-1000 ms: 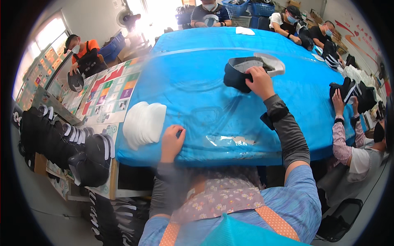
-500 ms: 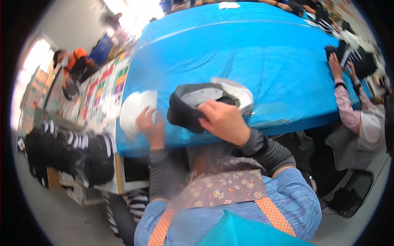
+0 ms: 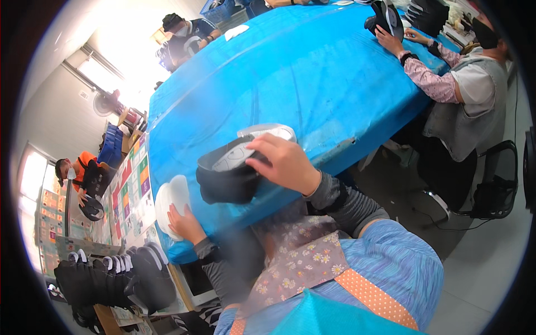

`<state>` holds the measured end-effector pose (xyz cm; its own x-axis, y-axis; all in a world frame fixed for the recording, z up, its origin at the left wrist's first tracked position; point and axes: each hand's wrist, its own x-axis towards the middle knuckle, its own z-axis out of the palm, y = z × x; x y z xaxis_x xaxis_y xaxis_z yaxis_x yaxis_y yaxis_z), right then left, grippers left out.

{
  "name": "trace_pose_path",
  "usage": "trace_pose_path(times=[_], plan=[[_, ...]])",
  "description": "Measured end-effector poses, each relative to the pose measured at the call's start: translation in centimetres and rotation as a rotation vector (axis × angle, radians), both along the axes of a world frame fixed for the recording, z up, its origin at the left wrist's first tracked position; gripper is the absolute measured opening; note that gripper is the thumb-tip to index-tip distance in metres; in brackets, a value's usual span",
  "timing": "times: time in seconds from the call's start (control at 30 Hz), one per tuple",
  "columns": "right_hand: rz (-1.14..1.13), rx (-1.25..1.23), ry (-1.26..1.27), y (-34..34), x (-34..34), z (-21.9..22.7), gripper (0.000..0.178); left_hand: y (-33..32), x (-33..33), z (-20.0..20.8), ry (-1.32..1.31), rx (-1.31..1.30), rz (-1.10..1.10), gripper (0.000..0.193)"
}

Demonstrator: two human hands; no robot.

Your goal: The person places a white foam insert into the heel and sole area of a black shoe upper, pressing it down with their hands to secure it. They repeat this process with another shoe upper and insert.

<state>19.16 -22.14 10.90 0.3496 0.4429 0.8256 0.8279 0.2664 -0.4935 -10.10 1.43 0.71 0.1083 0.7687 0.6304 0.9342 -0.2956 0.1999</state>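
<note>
Looks mid-piece to me. Right hand (image 3: 290, 166) has its grip clamped on the rim of a black shoe upper (image 3: 226, 181), at the near side of the blue-covered desk (image 3: 268, 84). Left hand (image 3: 188, 224) has fingers at the stack of white pads (image 3: 173, 192) just beside it; can't tell if that grip's pinching one. Plenty of pads left. Black shoes (image 3: 148, 283) lined up further left, no idea if they're finished.

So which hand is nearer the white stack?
Left: the left hand is at the white stack; the right hand is farther right, holding the dark shoe.
</note>
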Motion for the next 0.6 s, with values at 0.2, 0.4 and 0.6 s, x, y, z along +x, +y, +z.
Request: trace_pose_path(times=[0.2,0.4,0.6], plan=[[0.057,0.05,0.115,-1.5,-0.2,1.2,0.014,-0.7,0.5,0.8,-0.141,0.134,-0.193,0.026],[0.096,0.036,0.197,-2.7,0.4,1.2,0.016,-0.2,-1.7,0.3,-0.679,0.262,-0.148,0.029],[0.336,-0.051,0.289,-2.4,-0.9,1.8,0.028,-10.7,1.9,11.2,-1.147,-0.209,-0.542,0.029]])
